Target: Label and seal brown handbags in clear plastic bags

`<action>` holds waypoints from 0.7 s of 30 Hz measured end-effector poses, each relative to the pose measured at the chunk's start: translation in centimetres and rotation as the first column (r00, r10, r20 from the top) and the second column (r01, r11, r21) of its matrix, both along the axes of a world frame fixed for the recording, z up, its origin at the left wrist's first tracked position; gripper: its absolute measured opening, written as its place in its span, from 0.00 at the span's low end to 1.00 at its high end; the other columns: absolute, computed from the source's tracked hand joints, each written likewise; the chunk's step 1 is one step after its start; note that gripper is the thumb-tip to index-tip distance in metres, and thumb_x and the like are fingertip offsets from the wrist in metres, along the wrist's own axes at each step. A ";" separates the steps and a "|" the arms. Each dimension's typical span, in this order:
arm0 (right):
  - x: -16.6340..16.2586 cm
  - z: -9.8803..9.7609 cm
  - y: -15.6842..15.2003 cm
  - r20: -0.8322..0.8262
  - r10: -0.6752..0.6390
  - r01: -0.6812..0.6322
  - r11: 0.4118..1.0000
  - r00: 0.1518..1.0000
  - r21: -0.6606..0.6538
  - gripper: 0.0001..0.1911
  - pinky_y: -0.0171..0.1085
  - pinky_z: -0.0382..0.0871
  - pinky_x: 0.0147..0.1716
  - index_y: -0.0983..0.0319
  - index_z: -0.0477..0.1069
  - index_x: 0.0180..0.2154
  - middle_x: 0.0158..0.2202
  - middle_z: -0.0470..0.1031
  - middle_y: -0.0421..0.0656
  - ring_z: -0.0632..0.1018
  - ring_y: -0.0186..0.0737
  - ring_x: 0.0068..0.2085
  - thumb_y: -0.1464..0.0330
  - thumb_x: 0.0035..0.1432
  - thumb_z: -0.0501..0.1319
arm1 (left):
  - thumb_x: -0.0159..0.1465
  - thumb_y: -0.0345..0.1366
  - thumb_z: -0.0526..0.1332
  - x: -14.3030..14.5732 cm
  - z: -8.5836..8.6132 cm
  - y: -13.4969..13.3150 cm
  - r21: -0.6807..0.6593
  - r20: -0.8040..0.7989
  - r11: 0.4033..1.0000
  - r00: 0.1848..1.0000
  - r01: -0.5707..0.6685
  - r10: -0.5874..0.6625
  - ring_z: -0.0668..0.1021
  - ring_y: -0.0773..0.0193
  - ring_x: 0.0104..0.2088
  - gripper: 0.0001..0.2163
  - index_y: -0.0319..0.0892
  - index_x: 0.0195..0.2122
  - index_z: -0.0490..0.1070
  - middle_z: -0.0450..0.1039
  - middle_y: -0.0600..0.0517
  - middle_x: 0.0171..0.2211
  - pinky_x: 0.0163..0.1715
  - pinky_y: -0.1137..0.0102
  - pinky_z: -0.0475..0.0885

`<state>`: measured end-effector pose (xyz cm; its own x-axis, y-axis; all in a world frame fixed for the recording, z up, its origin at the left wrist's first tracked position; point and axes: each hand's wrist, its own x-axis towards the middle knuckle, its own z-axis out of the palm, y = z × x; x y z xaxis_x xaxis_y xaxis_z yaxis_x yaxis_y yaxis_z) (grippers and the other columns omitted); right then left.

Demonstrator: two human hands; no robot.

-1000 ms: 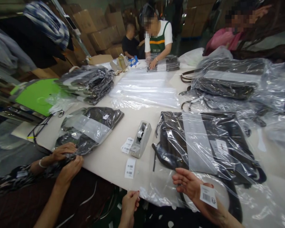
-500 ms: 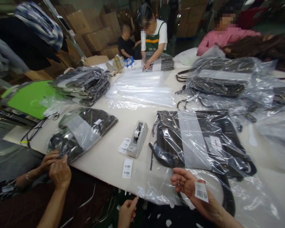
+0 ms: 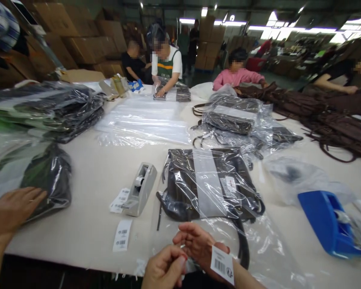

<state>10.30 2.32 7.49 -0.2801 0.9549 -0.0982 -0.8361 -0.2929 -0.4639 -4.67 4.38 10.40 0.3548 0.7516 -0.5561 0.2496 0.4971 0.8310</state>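
"The dark-brown bag in clear plastic [image 3: 183, 192]?"
"On the off-white bench [image 3: 93, 188], twelve o'clock from the right hand [image 3: 198, 245]: fingers half-curled, white barcode label [image 3: 222, 265] below the thumb. Left hand [image 3: 165, 267]: fingers pinched, contents unclear."

Tape dispensers: two, grey dispenser [image 3: 138, 196] plus blue dispenser [image 3: 320, 220]. Barcode label [image 3: 222, 265] at right hand [image 3: 197, 243]: one. Lower label strip [image 3: 122, 236]: one, bearing two barcodes.

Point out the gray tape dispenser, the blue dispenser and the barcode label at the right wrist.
Gray tape dispenser [image 3: 141, 193], head view: middle of its body.
Blue dispenser [image 3: 319, 221], head view: side of its body.
Barcode label [image 3: 222, 265], head view: middle of its printed face.
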 end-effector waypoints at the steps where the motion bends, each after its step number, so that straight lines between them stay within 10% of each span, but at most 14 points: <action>1: 0.1 -0.1 0.0 0.010 -0.011 0.011 1.000 1.000 0.010 0.45 0.37 0.63 0.41 0.63 0.68 0.46 0.42 0.71 0.48 0.72 0.42 0.42 0.46 0.27 0.70 | 0.46 0.58 0.62 1.2 0.7 -0.1 -0.057 0.073 0.997 0.996 0.055 -0.051 0.65 0.71 0.16 0.22 0.41 0.25 0.69 0.68 0.54 0.18 0.19 0.74 0.59; 9: 1.3 -1.6 -0.8 0.175 -0.106 0.085 0.989 0.979 0.124 0.46 0.43 0.59 0.49 0.61 0.67 0.49 0.44 0.71 0.49 0.70 0.46 0.47 0.41 0.31 0.66 | 0.42 0.53 0.68 5.0 1.3 -0.9 -0.412 0.444 0.889 0.896 0.200 0.004 0.66 0.75 0.15 0.23 0.38 0.24 0.66 0.69 0.52 0.18 0.17 0.76 0.49; 21: 1.3 -1.9 -1.3 0.186 -0.089 0.097 0.995 0.979 -0.032 0.40 0.43 0.59 0.50 0.63 0.68 0.48 0.43 0.71 0.50 0.69 0.47 0.48 0.47 0.36 0.68 | 0.40 0.49 0.70 6.2 0.8 -0.3 -0.446 0.431 0.883 0.900 0.145 0.070 0.62 0.77 0.12 0.21 0.39 0.20 0.62 0.67 0.54 0.14 0.15 0.77 0.47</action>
<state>11.63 1.02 5.62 -0.1640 0.9701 -0.1789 -0.7621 -0.2397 -0.6015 1.51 4.13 11.24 0.6570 0.4309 -0.6186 -0.0456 0.8418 0.5379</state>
